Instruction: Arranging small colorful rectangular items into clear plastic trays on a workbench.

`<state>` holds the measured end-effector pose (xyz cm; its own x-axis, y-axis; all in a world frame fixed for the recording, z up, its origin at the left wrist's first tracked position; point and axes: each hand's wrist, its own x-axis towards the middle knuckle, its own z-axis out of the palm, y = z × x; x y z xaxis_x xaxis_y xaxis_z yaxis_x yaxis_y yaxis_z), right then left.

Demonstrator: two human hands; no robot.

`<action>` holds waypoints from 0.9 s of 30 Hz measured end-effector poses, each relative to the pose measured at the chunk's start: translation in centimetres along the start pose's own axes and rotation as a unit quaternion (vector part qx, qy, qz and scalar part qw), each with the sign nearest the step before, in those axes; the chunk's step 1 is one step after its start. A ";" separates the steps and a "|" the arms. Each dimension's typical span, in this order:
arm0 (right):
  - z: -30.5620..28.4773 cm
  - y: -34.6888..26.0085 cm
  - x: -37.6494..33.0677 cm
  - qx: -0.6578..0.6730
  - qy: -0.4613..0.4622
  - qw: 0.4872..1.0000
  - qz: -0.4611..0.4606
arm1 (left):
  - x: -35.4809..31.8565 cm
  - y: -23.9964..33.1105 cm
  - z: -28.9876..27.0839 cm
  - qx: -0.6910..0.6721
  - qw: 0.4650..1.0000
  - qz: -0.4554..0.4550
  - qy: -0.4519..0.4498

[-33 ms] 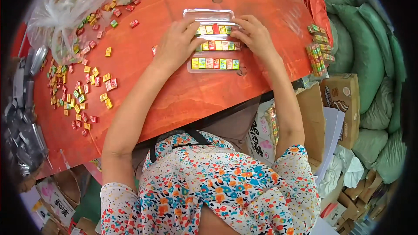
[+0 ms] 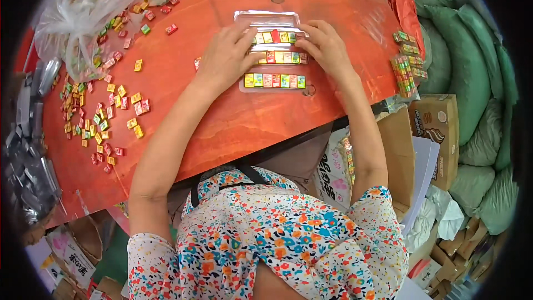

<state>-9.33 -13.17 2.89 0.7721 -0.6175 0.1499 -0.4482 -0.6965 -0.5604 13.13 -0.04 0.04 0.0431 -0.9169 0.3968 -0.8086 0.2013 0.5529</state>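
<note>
A clear plastic tray (image 2: 266, 18) lies on the red table, with small colourful boxes set in crosswise rows. The near row (image 2: 275, 81) and the middle row (image 2: 286, 57) sit in the tray. At the far row of small boxes (image 2: 275, 37), one red box stands out higher near the centre. My left hand (image 2: 225, 58) closes at that row's left end, its thumb reaching over the left end of the middle row. My right hand (image 2: 327, 50) closes at the far row's right end, index finger beyond it and thumb on the near side. The fingers hide both row ends.
Loose small boxes (image 2: 102, 125) are scattered across the table's left side, beside a clear plastic bag (image 2: 72, 22) holding more. Stacked bundles of boxes (image 2: 404, 75) stand at the right edge. Dark plastic pieces (image 2: 28, 155) lie far left; green sacks (image 2: 449, 66) and cartons (image 2: 438, 133) are at right.
My left thumb has shifted slightly right and nearer, covering more of the middle row's left end. My right hand has barely moved.
</note>
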 end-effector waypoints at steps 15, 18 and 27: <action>3.1 -1.5 -1.2 -0.211 -0.094 0.967 -0.111 | -1.0 1.3 1.1 0.163 0.975 0.066 -0.133; 3.1 -1.5 -1.4 -0.217 -0.094 0.965 -0.109 | -0.9 1.9 0.4 0.152 0.977 0.047 -0.145; 2.9 -7.4 0.9 -0.262 -0.051 0.958 -0.106 | -11.2 4.0 -7.7 0.256 0.962 -0.094 0.004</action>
<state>-4.02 -7.51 4.79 0.8990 -0.4213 0.1194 -0.4200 -0.9068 -0.0372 13.92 13.65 3.46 0.2199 -0.9176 0.3312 -0.9690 -0.1662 0.1830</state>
